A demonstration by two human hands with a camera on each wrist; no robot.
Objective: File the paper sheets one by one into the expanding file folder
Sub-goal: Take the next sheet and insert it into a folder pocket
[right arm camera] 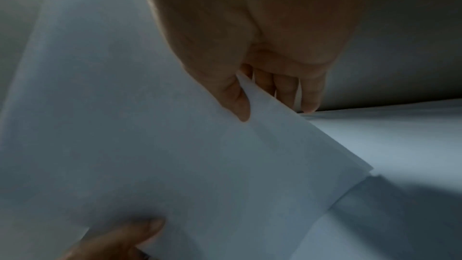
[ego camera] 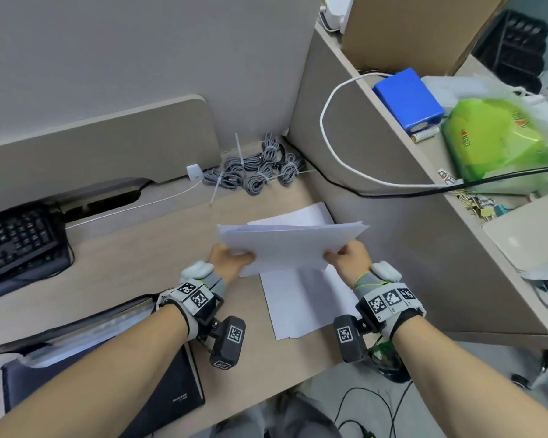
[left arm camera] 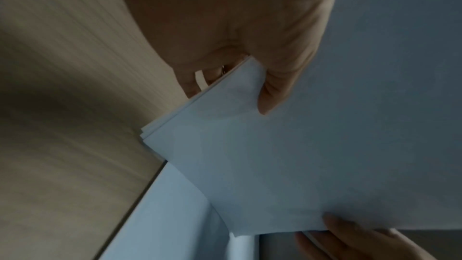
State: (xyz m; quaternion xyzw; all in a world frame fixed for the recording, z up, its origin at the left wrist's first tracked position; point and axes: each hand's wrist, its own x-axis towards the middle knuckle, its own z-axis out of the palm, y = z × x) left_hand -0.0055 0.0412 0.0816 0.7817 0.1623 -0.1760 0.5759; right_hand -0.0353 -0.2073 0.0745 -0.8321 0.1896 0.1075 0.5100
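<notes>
Sheets, plain white and fanned at the edges, held above the table; left hand and right hand both pinch them, over more sheets lying flat, right of the folder.

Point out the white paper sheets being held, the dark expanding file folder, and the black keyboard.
White paper sheets (ego camera: 288,245), head view, middle.
Dark expanding file folder (ego camera: 171,390), head view, front cover.
Black keyboard (ego camera: 16,238), head view, keys.

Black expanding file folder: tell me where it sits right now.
In the head view the black expanding file folder lies open at the desk's near-left edge, under the left forearm, left of the white paper sheets on the desk.
</notes>
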